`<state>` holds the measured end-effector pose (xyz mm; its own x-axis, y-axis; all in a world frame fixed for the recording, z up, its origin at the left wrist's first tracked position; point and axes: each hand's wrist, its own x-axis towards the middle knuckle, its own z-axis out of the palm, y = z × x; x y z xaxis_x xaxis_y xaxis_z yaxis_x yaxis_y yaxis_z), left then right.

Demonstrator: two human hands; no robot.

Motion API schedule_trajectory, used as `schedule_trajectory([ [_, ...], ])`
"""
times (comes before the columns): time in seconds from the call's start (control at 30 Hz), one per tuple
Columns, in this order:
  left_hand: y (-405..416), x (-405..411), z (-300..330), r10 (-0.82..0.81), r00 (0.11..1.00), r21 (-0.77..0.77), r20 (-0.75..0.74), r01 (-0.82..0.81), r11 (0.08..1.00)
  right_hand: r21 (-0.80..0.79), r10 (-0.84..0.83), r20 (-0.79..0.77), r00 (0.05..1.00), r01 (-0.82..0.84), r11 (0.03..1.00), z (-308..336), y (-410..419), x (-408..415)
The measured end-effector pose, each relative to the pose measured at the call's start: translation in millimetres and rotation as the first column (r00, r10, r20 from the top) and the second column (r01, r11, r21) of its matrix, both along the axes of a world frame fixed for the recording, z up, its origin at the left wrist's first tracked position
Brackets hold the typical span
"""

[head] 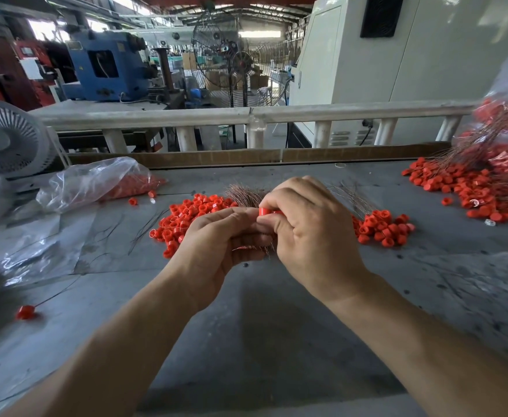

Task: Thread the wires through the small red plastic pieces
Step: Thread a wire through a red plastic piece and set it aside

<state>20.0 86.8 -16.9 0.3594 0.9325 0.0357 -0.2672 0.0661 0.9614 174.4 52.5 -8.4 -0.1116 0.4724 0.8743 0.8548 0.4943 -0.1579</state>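
Hands together over the bench [276, 311]: right hand [313, 236] pinches a red plastic piece [263, 211], left hand [216, 245] grips a wire bundle [246, 195], loose red pieces [186, 218] just behind.

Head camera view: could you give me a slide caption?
Both hands pinch one red plastic piece above wires and red piles.

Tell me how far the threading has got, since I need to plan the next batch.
Done, it seems: a large heap of red pieces with wires at the far right. In hand: the right hand pinches one red piece while the left hand holds a wire bundle. Left: two loose piles of red pieces, one beside the left hand, one right of the hands, and a part-full bag.
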Motion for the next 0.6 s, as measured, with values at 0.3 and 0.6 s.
schedule_trajectory([
  [0.3, -1.7, 0.2, 3.6, -0.116, 0.993, -0.081, 0.032, 0.118, 0.990, -0.014, 0.082, 0.009, 0.997, -0.082, 0.997, -0.1, 2.6, -2.1],
  [0.6, -0.2, -5.1, 3.6, -0.105, 0.989, -0.092, 0.104, 0.115, 0.989, -0.111, 0.157, 0.012, 0.988, -0.155, 0.982, -7.5, 5.3, 0.6],
])
